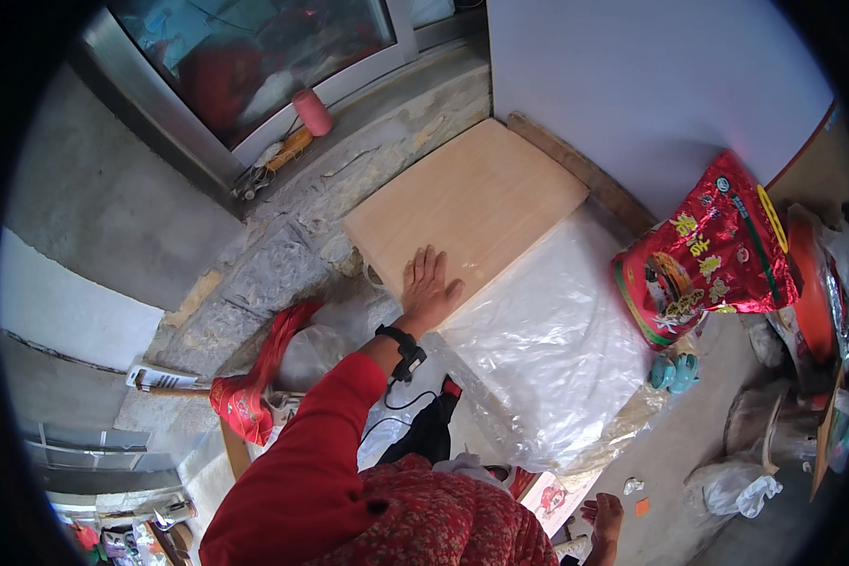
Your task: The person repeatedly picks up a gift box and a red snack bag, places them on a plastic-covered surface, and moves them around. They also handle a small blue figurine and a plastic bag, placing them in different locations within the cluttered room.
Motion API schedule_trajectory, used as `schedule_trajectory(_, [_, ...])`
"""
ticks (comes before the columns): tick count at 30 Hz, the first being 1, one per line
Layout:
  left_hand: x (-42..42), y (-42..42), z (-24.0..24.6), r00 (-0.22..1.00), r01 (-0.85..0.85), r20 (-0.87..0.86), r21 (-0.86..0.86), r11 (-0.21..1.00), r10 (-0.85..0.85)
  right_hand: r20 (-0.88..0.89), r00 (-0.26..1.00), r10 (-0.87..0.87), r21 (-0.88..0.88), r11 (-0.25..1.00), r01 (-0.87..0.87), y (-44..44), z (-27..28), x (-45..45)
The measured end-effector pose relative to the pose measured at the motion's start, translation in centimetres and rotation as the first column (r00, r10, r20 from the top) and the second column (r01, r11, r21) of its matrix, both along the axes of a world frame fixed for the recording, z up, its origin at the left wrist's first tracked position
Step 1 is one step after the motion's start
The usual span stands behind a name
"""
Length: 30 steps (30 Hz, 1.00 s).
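Observation:
A pale wooden board (474, 205) lies flat, its back corner near the stone wall. On its near left edge rests my left hand (428, 290), palm down with the fingers slightly spread. Clear plastic sheeting (552, 339) covers the surface beside the board. My right hand (603, 515) hangs low at the bottom right, its fingers partly bent; I see nothing in it. Close by it is a box (555, 499) with a red picture, partly under the sheeting. At the right edge of the plastic stands a shiny red printed bag (707, 262).
A pink spool of thread (313, 112) and a yellow-handled tool (290, 148) lie on the window ledge. A wooden strip (580, 170) runs behind the board. Turquoise objects (673, 372) sit below the red bag. A white plastic bag (739, 492) lies on the floor at right.

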<state>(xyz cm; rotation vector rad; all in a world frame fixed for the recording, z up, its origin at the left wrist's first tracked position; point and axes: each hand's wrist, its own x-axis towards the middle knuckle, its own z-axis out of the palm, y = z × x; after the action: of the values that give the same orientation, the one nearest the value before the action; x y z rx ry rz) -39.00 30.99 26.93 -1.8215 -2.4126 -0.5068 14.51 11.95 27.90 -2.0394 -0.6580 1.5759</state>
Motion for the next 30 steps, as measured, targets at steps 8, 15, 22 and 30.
schedule_trajectory(8, [-3.6, 0.4, -2.0, 0.985, 0.079, 0.136, 0.196, 0.977, -0.107, 0.002, 0.998, 0.057, 0.024, 0.998, -0.057, 3.1, 0.9, -1.5])
schedule_trajectory(15, [-13.8, -4.0, -8.0, 0.518, -0.767, 0.663, 0.081, 0.636, 0.540, -0.006, 0.996, 0.086, 0.150, 0.985, -0.084, 6.4, 6.9, -3.7])
schedule_trajectory(22, [-14.9, -5.0, -8.1, -0.089, -0.620, 0.977, -0.207, 0.757, 0.194, -0.079, 0.930, 0.360, 0.363, 0.879, -0.310, 12.4, 13.3, -11.5])
schedule_trajectory(30, [-13.7, -4.4, -5.6, -0.212, -0.560, 0.953, -0.300, 0.773, 0.216, -0.104, 0.877, 0.469, 0.385, 0.832, -0.399, 14.9, 14.2, -15.4])
